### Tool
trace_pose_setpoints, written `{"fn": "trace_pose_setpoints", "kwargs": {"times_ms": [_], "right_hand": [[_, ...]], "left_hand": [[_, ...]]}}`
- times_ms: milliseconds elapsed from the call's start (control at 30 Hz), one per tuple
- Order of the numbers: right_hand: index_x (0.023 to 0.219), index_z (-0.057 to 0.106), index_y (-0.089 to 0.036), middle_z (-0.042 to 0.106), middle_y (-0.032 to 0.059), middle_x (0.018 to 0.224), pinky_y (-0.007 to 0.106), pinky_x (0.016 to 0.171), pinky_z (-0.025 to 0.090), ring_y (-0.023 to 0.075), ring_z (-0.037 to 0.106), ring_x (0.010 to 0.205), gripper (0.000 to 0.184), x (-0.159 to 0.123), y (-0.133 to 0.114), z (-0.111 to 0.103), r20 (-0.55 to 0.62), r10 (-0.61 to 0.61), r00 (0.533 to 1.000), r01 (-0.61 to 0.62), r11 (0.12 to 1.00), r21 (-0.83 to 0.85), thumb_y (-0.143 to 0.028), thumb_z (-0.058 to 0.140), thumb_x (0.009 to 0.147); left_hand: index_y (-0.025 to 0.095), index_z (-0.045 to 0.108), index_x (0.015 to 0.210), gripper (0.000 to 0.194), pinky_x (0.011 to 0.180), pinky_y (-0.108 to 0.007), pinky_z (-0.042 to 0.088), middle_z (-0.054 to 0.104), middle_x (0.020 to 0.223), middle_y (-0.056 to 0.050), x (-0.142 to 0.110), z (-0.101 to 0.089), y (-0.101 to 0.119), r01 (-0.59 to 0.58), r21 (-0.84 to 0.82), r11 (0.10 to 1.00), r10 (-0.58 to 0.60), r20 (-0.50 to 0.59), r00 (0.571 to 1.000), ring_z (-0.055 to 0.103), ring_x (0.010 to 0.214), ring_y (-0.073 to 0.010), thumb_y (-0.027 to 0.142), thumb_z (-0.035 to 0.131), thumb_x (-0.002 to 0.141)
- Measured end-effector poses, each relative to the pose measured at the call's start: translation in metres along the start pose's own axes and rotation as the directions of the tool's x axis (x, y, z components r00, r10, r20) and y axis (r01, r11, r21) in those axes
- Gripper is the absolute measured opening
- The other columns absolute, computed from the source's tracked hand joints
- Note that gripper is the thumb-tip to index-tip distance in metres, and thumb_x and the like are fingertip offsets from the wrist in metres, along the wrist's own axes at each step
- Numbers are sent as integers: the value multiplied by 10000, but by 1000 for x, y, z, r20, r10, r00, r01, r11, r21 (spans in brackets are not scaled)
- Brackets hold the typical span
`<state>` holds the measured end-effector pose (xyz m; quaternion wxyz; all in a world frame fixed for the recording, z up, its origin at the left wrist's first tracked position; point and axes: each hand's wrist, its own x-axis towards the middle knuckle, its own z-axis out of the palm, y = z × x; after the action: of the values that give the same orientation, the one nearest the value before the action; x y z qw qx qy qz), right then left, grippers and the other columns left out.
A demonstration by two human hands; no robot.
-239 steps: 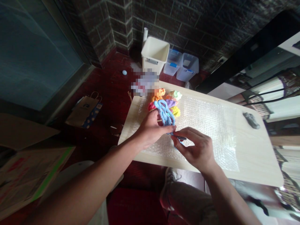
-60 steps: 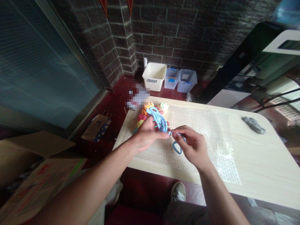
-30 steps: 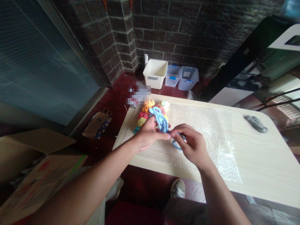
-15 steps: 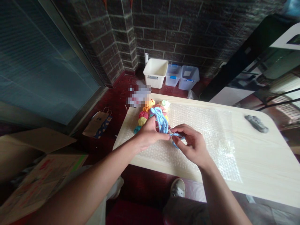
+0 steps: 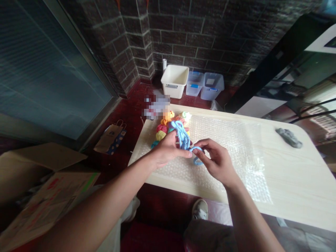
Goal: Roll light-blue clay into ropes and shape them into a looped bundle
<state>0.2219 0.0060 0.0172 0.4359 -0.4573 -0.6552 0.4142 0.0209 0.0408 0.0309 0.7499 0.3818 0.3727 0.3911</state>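
My left hand [image 5: 169, 148] is closed round a bundle of thick blue yarn [image 5: 183, 136], its loops rising above the thumb. From the bundle a short stretch of the same yarn runs across to my right hand [image 5: 215, 159], where thumb and forefinger pinch it. A loose loop [image 5: 198, 161] hangs between the hands, over the bubble wrap [image 5: 223, 136]. Just behind the left hand lie several bright bundles, among them orange [image 5: 166, 120], red [image 5: 161, 129], yellow [image 5: 160, 135] and pale green [image 5: 186, 114]. My fingers hide part of the blue bundle.
Bubble wrap covers much of the pale wooden table [image 5: 288, 171]. A grey bundle [image 5: 288, 137] lies at its right end. Beyond stand a cream bin [image 5: 174, 85] and two clear boxes [image 5: 212, 87]. A paper bag [image 5: 109, 138] and an opened carton [image 5: 55, 196] are at left.
Eight seconds ago my right hand held a dark, slim tool at the yarn; now only yarn shows in its fingers. Over the last second its fingers shift along the strand, and the loop changes shape.
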Motion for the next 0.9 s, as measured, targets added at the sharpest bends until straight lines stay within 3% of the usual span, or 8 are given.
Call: {"fn": "trace_pose_setpoints", "kwargs": {"times_ms": [100,233,433,633,767,900], "right_hand": [[1022,778,-250,773,59,975,372,785,544,221,702,883,66,2,-2,-2,26,-62,998,63,997,-54,-291,756,975],[1043,805,-256,783,72,987,399,803,562,238,727,900,97,2,-1,-4,59,-106,993,110,991,-73,-284,733,986],[1205,730,-232,778,90,1121,392,837,598,257,730,995,257,0,6,-4,64,-2,998,4,1000,-23,-278,750,953],[1082,741,-215,777,86,1024,271,512,496,251,719,898,151,2,3,-6,101,59,993,-43,987,-157,-298,690,967],[1066,760,-222,781,77,1005,340,707,564,237,725,890,135,2,-1,-7,112,2,994,13,991,-132,-309,686,994],[1111,793,-243,793,86,1064,386,841,561,244,737,955,155,3,-2,-8,129,-31,991,44,994,-99,-306,689,1014]], "left_hand": [[181,569,1369,889,883,-344,515,702,1028,-22,-1,-1,-2,43,7,999,-43,27,999,671,919,-170,39,935,571],[165,605,1320,769,855,-369,548,717,966,-33,-1,-3,-4,81,17,997,-82,47,996,687,865,-174,103,946,633],[137,630,1158,599,773,-372,566,748,1006,-72,-1,-3,0,136,-1,991,-136,85,987,715,834,-200,63,905,630],[137,595,1220,568,717,-334,510,728,806,-21,-4,-6,4,211,46,976,-214,103,971,726,688,-187,34,798,700],[144,605,1180,536,775,-370,537,735,854,-36,-4,-9,3,258,-13,966,-253,148,956,740,713,-191,41,826,702],[142,615,1172,479,768,-381,557,731,869,-42,-3,-9,3,279,-88,956,-261,178,949,729,729,-188,104,836,749]]}}
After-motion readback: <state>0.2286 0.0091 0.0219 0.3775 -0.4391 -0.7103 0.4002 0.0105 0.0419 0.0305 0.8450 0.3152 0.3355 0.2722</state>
